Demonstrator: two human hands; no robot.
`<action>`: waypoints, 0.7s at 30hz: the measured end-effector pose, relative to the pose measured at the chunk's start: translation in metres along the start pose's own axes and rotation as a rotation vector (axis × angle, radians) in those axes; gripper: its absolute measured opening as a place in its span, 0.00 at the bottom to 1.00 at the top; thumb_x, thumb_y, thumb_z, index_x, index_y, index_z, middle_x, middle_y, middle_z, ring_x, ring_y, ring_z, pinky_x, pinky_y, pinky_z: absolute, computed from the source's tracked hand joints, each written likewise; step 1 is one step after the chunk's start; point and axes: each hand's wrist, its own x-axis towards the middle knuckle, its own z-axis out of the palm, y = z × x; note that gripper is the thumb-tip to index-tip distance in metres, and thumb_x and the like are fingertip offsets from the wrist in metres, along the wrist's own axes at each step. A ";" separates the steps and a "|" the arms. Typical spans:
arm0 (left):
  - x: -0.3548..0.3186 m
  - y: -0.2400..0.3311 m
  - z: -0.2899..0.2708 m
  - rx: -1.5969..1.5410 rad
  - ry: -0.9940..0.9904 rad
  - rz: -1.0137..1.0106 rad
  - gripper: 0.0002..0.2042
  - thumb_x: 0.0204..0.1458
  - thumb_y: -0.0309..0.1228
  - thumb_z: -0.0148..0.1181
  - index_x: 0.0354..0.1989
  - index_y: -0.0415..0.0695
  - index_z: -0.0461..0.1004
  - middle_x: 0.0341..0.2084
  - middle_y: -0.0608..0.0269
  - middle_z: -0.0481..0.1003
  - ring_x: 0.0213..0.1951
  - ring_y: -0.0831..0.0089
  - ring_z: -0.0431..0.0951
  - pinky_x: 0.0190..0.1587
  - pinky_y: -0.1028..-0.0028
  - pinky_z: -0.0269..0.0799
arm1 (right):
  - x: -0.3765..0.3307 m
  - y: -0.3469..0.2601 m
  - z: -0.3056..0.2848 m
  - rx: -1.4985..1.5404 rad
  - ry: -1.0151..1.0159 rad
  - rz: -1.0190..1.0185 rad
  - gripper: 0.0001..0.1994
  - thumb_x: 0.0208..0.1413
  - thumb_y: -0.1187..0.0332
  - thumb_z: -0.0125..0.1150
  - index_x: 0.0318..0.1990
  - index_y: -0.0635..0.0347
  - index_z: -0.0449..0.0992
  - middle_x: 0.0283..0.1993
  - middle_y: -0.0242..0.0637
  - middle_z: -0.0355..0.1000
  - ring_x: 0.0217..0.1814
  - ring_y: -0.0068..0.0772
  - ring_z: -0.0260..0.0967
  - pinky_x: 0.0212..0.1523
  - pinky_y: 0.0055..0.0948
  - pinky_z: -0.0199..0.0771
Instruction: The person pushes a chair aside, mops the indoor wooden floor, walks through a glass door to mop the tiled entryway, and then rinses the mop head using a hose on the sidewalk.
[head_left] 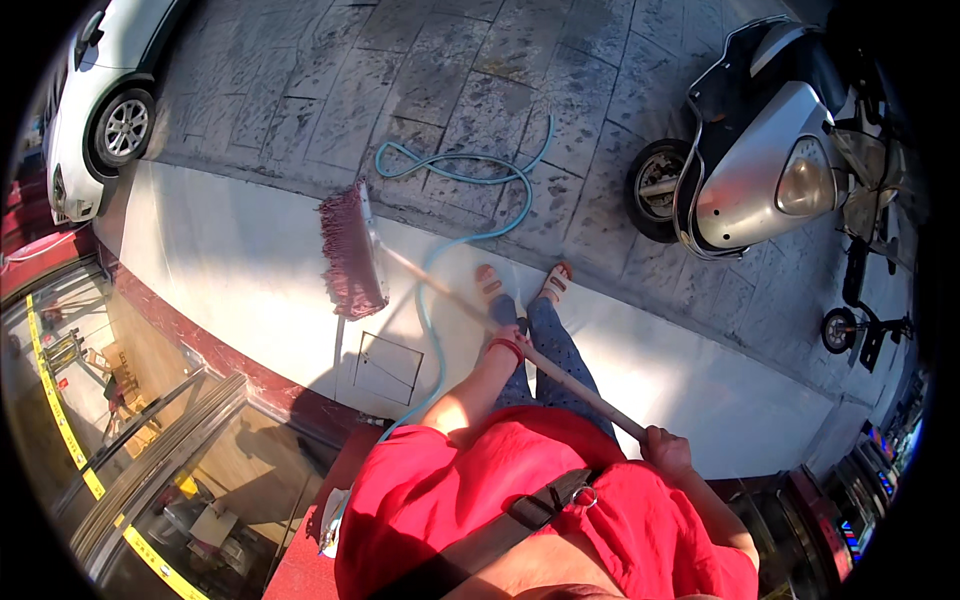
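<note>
My mop (350,250) is maroon, its pole (590,397) tan, my shirt (480,475) red, jeans (562,365) speckled blue, hose (530,196) pale blue.

Well left of the left hand (508,345), yellow strips (57,395) cross the glass (262,455). Their marks are too small to read.

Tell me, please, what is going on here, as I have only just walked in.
Someone in a red top is holding a long-handled mop with both hands: the left hand grips partway along the handle, and the right hand grips near its end. The shaggy maroon mop head is out to the left, over the pale floor strip. A blue hose trails across that strip onto the dark paving, between a white car and a silver scooter.
</note>
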 end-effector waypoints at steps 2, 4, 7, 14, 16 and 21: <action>-0.022 -0.006 0.015 0.060 0.074 -0.024 0.08 0.45 0.29 0.47 0.18 0.45 0.57 0.12 0.62 0.56 0.13 0.68 0.58 0.20 0.63 0.64 | -0.015 0.017 0.018 0.038 0.073 0.023 0.08 0.44 0.67 0.53 0.23 0.57 0.60 0.15 0.36 0.63 0.14 0.37 0.65 0.14 0.36 0.65; -0.046 -0.004 0.032 0.080 0.090 0.073 0.08 0.44 0.28 0.47 0.17 0.45 0.57 0.12 0.62 0.56 0.13 0.67 0.59 0.20 0.63 0.64 | -0.021 0.028 0.032 0.105 0.108 0.029 0.09 0.43 0.67 0.53 0.23 0.56 0.59 0.14 0.35 0.63 0.14 0.36 0.65 0.13 0.35 0.65; -0.068 0.003 0.061 0.157 0.032 0.133 0.07 0.42 0.27 0.46 0.17 0.45 0.57 0.12 0.61 0.57 0.13 0.67 0.60 0.21 0.63 0.64 | -0.022 0.040 0.057 0.214 0.135 0.058 0.09 0.43 0.67 0.54 0.24 0.57 0.60 0.14 0.36 0.63 0.14 0.38 0.64 0.13 0.36 0.64; -0.094 0.036 0.157 0.298 -0.153 0.215 0.10 0.44 0.30 0.50 0.15 0.44 0.59 0.10 0.60 0.60 0.14 0.67 0.63 0.20 0.65 0.64 | 0.008 0.040 0.088 0.466 0.197 0.122 0.10 0.44 0.66 0.54 0.30 0.58 0.60 0.16 0.41 0.66 0.15 0.43 0.65 0.15 0.39 0.66; -0.101 0.038 0.181 0.366 -0.212 0.288 0.09 0.45 0.29 0.50 0.17 0.45 0.59 0.12 0.62 0.60 0.14 0.69 0.62 0.19 0.66 0.64 | 0.019 0.028 0.090 0.551 0.154 0.159 0.11 0.45 0.65 0.53 0.30 0.60 0.60 0.18 0.44 0.66 0.17 0.46 0.66 0.17 0.41 0.66; -0.107 0.026 0.216 0.624 -0.282 0.414 0.09 0.46 0.30 0.49 0.17 0.43 0.60 0.09 0.62 0.60 0.11 0.69 0.62 0.15 0.67 0.62 | 0.076 -0.021 0.082 0.760 0.093 0.322 0.13 0.46 0.65 0.52 0.32 0.64 0.60 0.21 0.53 0.68 0.21 0.53 0.67 0.21 0.45 0.68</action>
